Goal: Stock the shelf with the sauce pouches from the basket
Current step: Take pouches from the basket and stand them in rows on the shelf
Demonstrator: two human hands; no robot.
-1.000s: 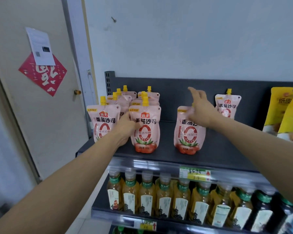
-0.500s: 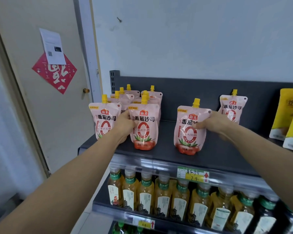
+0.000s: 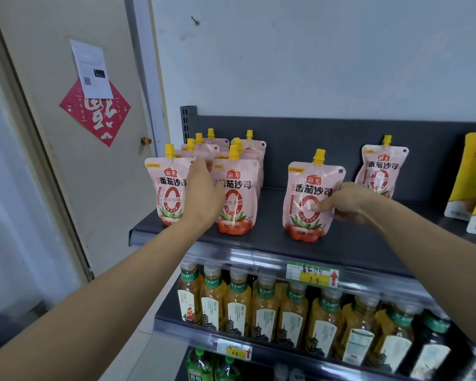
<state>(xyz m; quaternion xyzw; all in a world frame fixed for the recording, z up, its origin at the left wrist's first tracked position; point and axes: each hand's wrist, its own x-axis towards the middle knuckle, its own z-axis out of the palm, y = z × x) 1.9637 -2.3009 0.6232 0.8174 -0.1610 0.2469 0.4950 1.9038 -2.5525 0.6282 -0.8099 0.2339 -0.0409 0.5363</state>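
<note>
Right hand (image 3: 341, 204) grips the middle pouch (image 3: 311, 199) at its right edge, thumb on the printed front and the other fingers hidden behind it. The pouch stands upright near the shelf's (image 3: 368, 243) front edge, well apart from the rest.

Left hand (image 3: 204, 193) sits between the front-left pouch (image 3: 166, 193) and the second front pouch (image 3: 238, 199), fingers reaching toward the rows behind. Cannot tell whether it grips anything. The hands are well apart.

More pouches are bunched behind the two front ones. A far-right pouch (image 3: 382, 171) stands alone at the back panel. The basket is out of view.

Handling, by my guess:
- Soft film bag with a full, bulging base, so light to moderate in weight.
- The body gives when squeezed, and the glossy skin is likely slick.
- It stands on its own bottom and looks easy to tip with a nudge.
- Best holds are the flat side seam or the stiff neck under the yellow cap (image 3: 319, 156). Don't crush the belly.

Surface: dark flat shelf with a clear rail along the front, carrying a yellow price tag (image 3: 312, 276).

Room:
- Tea bottles (image 3: 264, 312) fill the tier below.
- Yellow bags (image 3: 473, 177) stand at far right.
- A pale wall (image 3: 313, 50) rises behind.
- A door (image 3: 52, 188) at left bears a red diamond paper (image 3: 94, 114) and a white notice (image 3: 91, 70).
</note>
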